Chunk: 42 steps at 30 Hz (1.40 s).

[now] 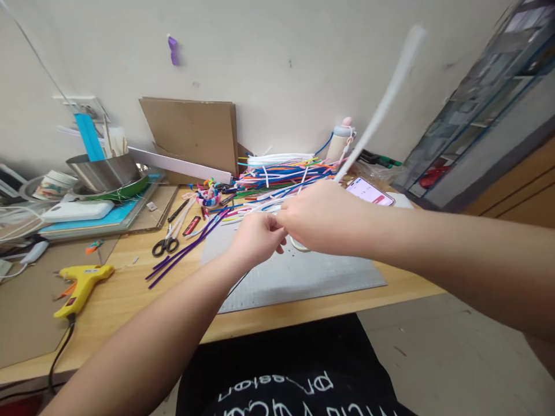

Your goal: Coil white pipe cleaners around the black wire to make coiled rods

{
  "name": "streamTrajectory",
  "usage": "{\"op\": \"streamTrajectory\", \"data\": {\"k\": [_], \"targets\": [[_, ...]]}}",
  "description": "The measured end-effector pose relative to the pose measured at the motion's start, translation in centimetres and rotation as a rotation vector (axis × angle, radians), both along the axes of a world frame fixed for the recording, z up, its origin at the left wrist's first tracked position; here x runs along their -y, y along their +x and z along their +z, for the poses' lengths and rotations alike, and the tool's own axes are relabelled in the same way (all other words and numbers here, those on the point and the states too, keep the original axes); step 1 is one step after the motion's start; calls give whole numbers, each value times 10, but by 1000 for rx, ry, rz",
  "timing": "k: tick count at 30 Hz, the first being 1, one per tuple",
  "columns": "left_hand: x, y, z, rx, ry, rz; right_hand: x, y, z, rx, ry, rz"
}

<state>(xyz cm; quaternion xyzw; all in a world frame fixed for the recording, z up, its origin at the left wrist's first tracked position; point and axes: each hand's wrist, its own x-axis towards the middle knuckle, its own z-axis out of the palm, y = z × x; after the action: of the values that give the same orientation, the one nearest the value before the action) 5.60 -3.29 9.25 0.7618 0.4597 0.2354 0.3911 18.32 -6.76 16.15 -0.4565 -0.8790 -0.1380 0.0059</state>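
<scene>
My right hand (323, 216) is closed around a white pipe cleaner (385, 101), whose long free end sticks up to the right, blurred by motion. Close against it, my left hand (256, 237) is pinched shut, its fingertips meeting those of my right hand. What lies between the left fingers is hidden. A pale curved piece (300, 246) shows just under the right hand. Both hands are above a grey cutting mat (303, 283). Behind them lies a heap of coloured pipe cleaners (277, 176).
Left of the mat are purple pipe cleaners (186, 249), black-handled scissors (165, 247) and a yellow hot glue gun (82, 283). A metal pot (102, 172) and cardboard sheets (191, 136) stand behind. To the right are a lit phone (368, 192) and a bottle (340, 144).
</scene>
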Motion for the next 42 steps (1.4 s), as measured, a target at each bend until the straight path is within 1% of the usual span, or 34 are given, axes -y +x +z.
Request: {"op": "streamTrajectory", "data": {"k": [2,3,5,6,9,12,14,16,20,22,24,26,29,31,34,36,38,42], "targets": [[-1,0,-1,23,43,53,7,8,-15,-39,28,-47],[-2,-1,-3,54,44,73,11,11,-25,-109,34,-73],[-2,-3,-9,118,21,97,18,17,-46,-327,34,-108],[-3,-4,-12,144,-1,101,21,20,-58,-450,4,-130],[-2,-10,-19,178,-76,73,23,27,-89,-848,-167,-154],[0,-18,-24,319,-259,-28,18,35,-108,-1182,-451,-198],[2,-24,-27,451,-423,-119,14,39,-113,-1325,-633,-220],[5,-30,-31,546,-563,-192,12,41,-113,-1401,-739,-204],[14,-35,-38,697,-825,-308,14,39,-110,-1429,-850,-72],[20,-35,-39,741,-935,-369,16,38,-111,-1424,-974,-2],[25,-34,-39,748,-1014,-420,17,39,-114,-1406,-1115,68],[30,-35,-39,711,-1065,-461,17,40,-116,-1376,-1245,135],[35,-38,-37,618,-1087,-487,19,43,-113,-1297,-1374,191],[37,-41,-36,572,-1092,-469,21,43,-109,-1191,-1361,229],[40,-44,-37,550,-1117,-432,26,41,-107,-1109,-1213,326],[42,-45,-38,560,-1140,-422,29,37,-110,-1153,-1122,354],[44,-44,-40,581,-1155,-417,33,34,-113,-1200,-1068,345],[47,-42,-41,649,-1128,-390,41,28,-116,-1307,-928,275]]}}
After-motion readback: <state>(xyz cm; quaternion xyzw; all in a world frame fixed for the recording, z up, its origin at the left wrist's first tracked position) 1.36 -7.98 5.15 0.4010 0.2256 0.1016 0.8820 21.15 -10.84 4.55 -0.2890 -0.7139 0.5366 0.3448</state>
